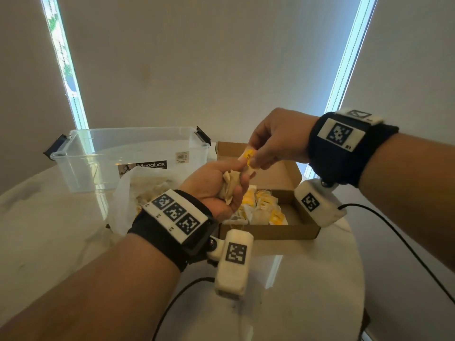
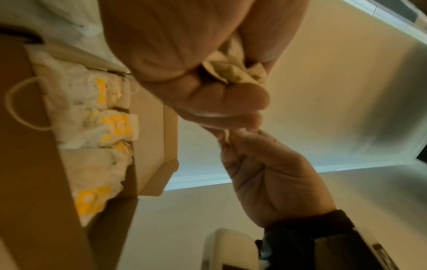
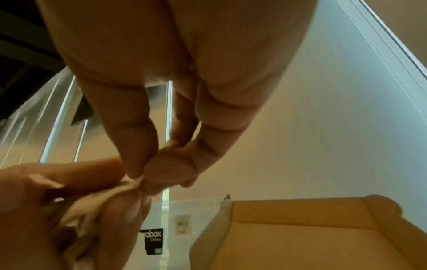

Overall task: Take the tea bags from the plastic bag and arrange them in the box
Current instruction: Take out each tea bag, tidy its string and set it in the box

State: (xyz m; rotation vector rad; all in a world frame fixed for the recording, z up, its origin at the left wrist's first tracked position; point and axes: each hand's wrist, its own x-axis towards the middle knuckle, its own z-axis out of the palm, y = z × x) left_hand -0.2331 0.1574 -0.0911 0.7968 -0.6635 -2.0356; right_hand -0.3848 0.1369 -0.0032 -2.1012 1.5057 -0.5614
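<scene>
in the head view, the cardboard box is seen open on the white table, and a good part of its floor is already covered with tea bags in box, white sachets with yellow tags laid close together. the plastic bag lies just left of the box, and pale sachets can still be made out inside it, so the task is judged to be well under way but not finished. a clear storage tub stands behind the bag. the left hand is curled round a crumpled bunch of tea bags above the near left corner of the box. the right hand is closed in a pinch on a single tea bag with a yellow tag, at the top of the bunch.

in the left wrist view, the left hand is seen from below, its fingers wrapped round the bunch. the right hand is met fingertip to fingertip, a scrap of paper being nipped between them. the filled rows in the box are shown, with one string looped over the wall.

in the right wrist view, the thumb and fingers of the right hand are pressed together on a fold of the sachet, which is also held by the left hand. the raised lid of the box is seen beyond. which sachets remain to be separated cannot be told from here.
</scene>
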